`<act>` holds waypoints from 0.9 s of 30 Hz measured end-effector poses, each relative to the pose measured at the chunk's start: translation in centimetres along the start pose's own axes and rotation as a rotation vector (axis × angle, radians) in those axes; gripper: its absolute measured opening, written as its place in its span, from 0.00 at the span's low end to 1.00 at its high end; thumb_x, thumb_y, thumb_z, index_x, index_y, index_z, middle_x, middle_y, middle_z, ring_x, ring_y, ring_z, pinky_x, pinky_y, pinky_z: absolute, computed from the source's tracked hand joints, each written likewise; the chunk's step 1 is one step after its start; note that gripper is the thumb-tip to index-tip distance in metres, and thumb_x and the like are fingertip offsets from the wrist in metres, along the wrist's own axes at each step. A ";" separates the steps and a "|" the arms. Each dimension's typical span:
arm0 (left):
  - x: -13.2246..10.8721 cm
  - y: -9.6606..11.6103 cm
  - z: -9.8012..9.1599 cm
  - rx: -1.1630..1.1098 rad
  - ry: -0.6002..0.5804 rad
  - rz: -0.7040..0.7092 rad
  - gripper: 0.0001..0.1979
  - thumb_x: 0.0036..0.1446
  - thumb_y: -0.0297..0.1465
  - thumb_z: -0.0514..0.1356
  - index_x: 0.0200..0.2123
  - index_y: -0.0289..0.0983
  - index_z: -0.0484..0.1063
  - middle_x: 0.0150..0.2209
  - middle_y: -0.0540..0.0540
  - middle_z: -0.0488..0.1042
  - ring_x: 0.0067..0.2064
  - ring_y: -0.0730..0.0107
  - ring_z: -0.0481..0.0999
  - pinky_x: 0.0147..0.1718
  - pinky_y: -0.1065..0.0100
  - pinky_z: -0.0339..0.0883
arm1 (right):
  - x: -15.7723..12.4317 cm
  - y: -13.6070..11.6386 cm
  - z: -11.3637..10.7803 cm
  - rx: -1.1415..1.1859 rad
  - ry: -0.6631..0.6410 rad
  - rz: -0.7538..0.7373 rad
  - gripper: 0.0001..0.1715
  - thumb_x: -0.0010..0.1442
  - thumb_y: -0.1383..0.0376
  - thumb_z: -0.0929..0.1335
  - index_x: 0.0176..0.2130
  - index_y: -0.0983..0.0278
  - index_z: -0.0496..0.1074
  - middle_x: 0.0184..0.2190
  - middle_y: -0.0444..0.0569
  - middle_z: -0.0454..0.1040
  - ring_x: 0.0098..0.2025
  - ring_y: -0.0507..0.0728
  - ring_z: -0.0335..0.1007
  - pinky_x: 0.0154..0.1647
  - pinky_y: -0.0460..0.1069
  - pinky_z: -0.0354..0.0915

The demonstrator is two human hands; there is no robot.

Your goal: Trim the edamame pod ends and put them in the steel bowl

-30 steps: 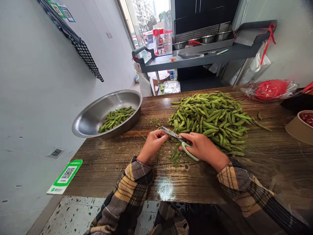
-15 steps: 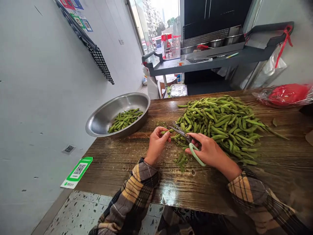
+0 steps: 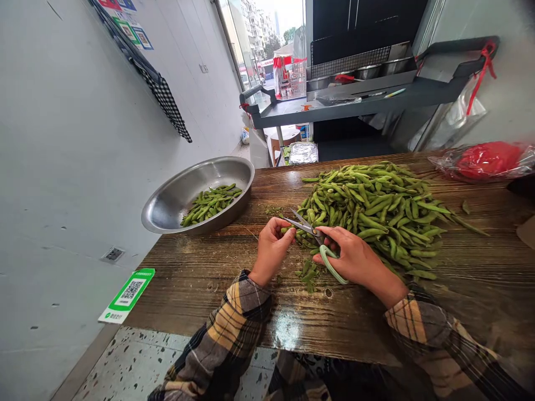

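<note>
My left hand (image 3: 272,248) is closed in a pinch on an edamame pod, most of it hidden by the fingers. Scissors (image 3: 332,266) with pale green handles sit in my right hand (image 3: 353,260), their blades parted and reaching to the left fingertips. A large heap of edamame pods (image 3: 376,206) lies on the wooden table just beyond my right hand. Small cut bits (image 3: 309,274) lie on the wood between my wrists. To the left, a steel basin (image 3: 167,203) holds a smaller lot of pods (image 3: 213,203).
A green and white QR code card (image 3: 129,295) lies at the table's left edge. A red item in clear plastic (image 3: 487,160) is at the right rear. Behind the table (image 3: 184,295) stands a grey cart (image 3: 288,114) with metal containers.
My left hand has turned slightly, and less of the pod shows. The scissor blades are spread wider and lie closer to the left fingertips. The whole view has shifted a little.
</note>
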State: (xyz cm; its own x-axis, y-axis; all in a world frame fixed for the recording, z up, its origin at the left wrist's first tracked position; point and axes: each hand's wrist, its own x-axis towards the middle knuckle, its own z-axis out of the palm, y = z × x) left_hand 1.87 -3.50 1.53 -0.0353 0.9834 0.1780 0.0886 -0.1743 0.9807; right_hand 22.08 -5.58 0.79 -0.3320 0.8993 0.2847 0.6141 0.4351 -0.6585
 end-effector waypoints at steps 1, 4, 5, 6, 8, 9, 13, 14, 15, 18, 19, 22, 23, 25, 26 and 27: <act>0.0 0.0 0.0 0.006 -0.003 0.006 0.12 0.50 0.35 0.64 0.34 0.36 0.67 0.30 0.51 0.70 0.26 0.77 0.69 0.25 0.73 0.62 | 0.0 -0.1 0.0 0.000 0.000 0.002 0.34 0.52 0.56 0.73 0.56 0.61 0.67 0.39 0.49 0.72 0.38 0.58 0.71 0.40 0.52 0.67; -0.1 0.2 0.0 0.012 -0.006 0.003 0.12 0.50 0.35 0.64 0.33 0.36 0.66 0.29 0.51 0.70 0.26 0.77 0.69 0.26 0.73 0.62 | 0.0 -0.2 0.0 -0.003 -0.001 0.017 0.31 0.53 0.55 0.72 0.54 0.62 0.68 0.37 0.49 0.72 0.36 0.57 0.71 0.39 0.52 0.67; -0.2 0.3 0.1 0.008 -0.007 -0.005 0.12 0.50 0.35 0.64 0.33 0.36 0.66 0.29 0.51 0.70 0.26 0.77 0.69 0.25 0.73 0.62 | 0.0 -0.2 0.0 -0.006 -0.003 0.020 0.30 0.54 0.54 0.71 0.54 0.63 0.69 0.37 0.49 0.72 0.35 0.57 0.71 0.39 0.52 0.67; -0.2 0.4 0.1 0.002 -0.006 -0.015 0.12 0.50 0.35 0.64 0.33 0.36 0.66 0.28 0.52 0.69 0.26 0.77 0.69 0.25 0.73 0.62 | -0.1 -0.2 -0.1 -0.013 -0.005 0.021 0.29 0.55 0.54 0.70 0.53 0.63 0.69 0.36 0.49 0.72 0.34 0.57 0.70 0.38 0.52 0.67; -0.3 0.7 0.2 -0.006 -0.002 -0.033 0.11 0.50 0.35 0.64 0.32 0.36 0.66 0.28 0.52 0.69 0.25 0.77 0.68 0.24 0.73 0.62 | -0.1 -0.2 -0.1 -0.033 -0.010 0.018 0.28 0.56 0.53 0.70 0.53 0.63 0.69 0.34 0.48 0.72 0.33 0.57 0.70 0.38 0.52 0.67; -0.3 0.7 0.2 -0.006 -0.002 -0.038 0.11 0.50 0.35 0.64 0.32 0.36 0.67 0.27 0.52 0.69 0.25 0.77 0.68 0.24 0.73 0.62 | -0.2 -0.1 -0.1 -0.044 -0.009 0.014 0.28 0.56 0.53 0.69 0.53 0.63 0.70 0.34 0.48 0.72 0.33 0.57 0.70 0.38 0.52 0.67; 0.0 0.8 0.1 -0.008 -0.003 -0.036 0.11 0.52 0.36 0.63 0.32 0.35 0.67 0.25 0.52 0.68 0.25 0.76 0.67 0.24 0.73 0.62 | -0.2 0.1 0.0 -0.066 -0.007 -0.010 0.27 0.57 0.54 0.70 0.53 0.62 0.70 0.38 0.51 0.74 0.36 0.58 0.72 0.41 0.52 0.67; 0.1 0.7 0.0 -0.010 0.001 -0.037 0.11 0.52 0.37 0.63 0.32 0.35 0.67 0.25 0.52 0.68 0.25 0.77 0.66 0.24 0.73 0.62 | -0.2 0.1 0.0 -0.069 -0.011 -0.019 0.26 0.57 0.54 0.70 0.52 0.61 0.71 0.39 0.51 0.75 0.37 0.58 0.72 0.42 0.52 0.67; 0.2 0.6 0.0 -0.010 0.005 -0.040 0.11 0.53 0.37 0.62 0.31 0.35 0.67 0.25 0.52 0.68 0.24 0.77 0.65 0.24 0.73 0.61 | -0.1 0.2 0.0 -0.071 -0.018 -0.027 0.25 0.57 0.55 0.70 0.52 0.61 0.71 0.40 0.52 0.75 0.38 0.59 0.72 0.43 0.52 0.67; 0.5 0.1 -0.3 0.005 0.008 -0.056 0.11 0.54 0.38 0.60 0.32 0.36 0.67 0.25 0.53 0.66 0.24 0.78 0.64 0.24 0.74 0.60 | 0.0 0.3 0.1 -0.072 -0.030 -0.038 0.24 0.58 0.55 0.69 0.52 0.62 0.72 0.40 0.53 0.77 0.41 0.60 0.73 0.45 0.53 0.67; 0.6 0.0 -0.4 0.001 0.009 -0.062 0.10 0.55 0.38 0.59 0.32 0.36 0.67 0.25 0.53 0.66 0.24 0.78 0.64 0.24 0.74 0.61 | 0.0 0.4 0.1 -0.063 -0.026 -0.036 0.24 0.58 0.55 0.69 0.52 0.62 0.72 0.41 0.53 0.77 0.41 0.60 0.73 0.45 0.53 0.67; 1.0 -0.4 -0.8 -0.066 -0.003 -0.102 0.09 0.57 0.37 0.55 0.32 0.37 0.64 0.30 0.50 0.69 0.27 0.76 0.68 0.29 0.71 0.65 | 0.2 0.5 -0.3 -0.034 0.035 -0.009 0.25 0.58 0.54 0.69 0.52 0.64 0.72 0.42 0.54 0.77 0.41 0.61 0.74 0.44 0.54 0.68; 1.1 -0.5 -1.0 -0.070 -0.013 -0.113 0.08 0.58 0.36 0.54 0.32 0.37 0.64 0.31 0.50 0.70 0.28 0.75 0.69 0.30 0.70 0.65 | 0.3 0.5 -0.4 -0.031 0.066 0.005 0.26 0.58 0.54 0.69 0.52 0.64 0.72 0.41 0.54 0.78 0.41 0.61 0.74 0.44 0.54 0.68; 1.4 -0.7 -1.3 0.056 -0.047 -0.090 0.05 0.57 0.32 0.53 0.34 0.37 0.66 0.31 0.50 0.70 0.29 0.73 0.69 0.31 0.69 0.65 | 0.4 0.4 -0.7 -0.033 0.122 0.031 0.27 0.58 0.54 0.69 0.53 0.65 0.72 0.41 0.54 0.78 0.41 0.61 0.75 0.44 0.54 0.69; 1.5 -0.9 -1.5 0.189 -0.064 -0.044 0.05 0.56 0.31 0.54 0.34 0.37 0.67 0.30 0.49 0.70 0.30 0.71 0.69 0.32 0.69 0.64 | 0.4 0.4 -0.8 -0.034 0.139 0.040 0.27 0.58 0.54 0.69 0.53 0.65 0.72 0.41 0.55 0.78 0.41 0.62 0.75 0.44 0.54 0.69; 1.6 -1.0 -1.6 0.345 -0.082 0.017 0.05 0.55 0.30 0.55 0.33 0.37 0.69 0.29 0.49 0.70 0.31 0.70 0.69 0.34 0.68 0.63 | 0.4 0.3 -0.8 -0.033 0.149 0.045 0.28 0.57 0.54 0.69 0.53 0.65 0.72 0.41 0.55 0.78 0.42 0.62 0.75 0.44 0.54 0.69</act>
State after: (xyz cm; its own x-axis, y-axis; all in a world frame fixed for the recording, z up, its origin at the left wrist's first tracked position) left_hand 0.16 -1.83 0.93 0.0477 0.9837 0.1732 0.4197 -0.1770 0.8902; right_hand 22.75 -5.05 1.25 -0.1952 0.9136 0.3568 0.6503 0.3929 -0.6502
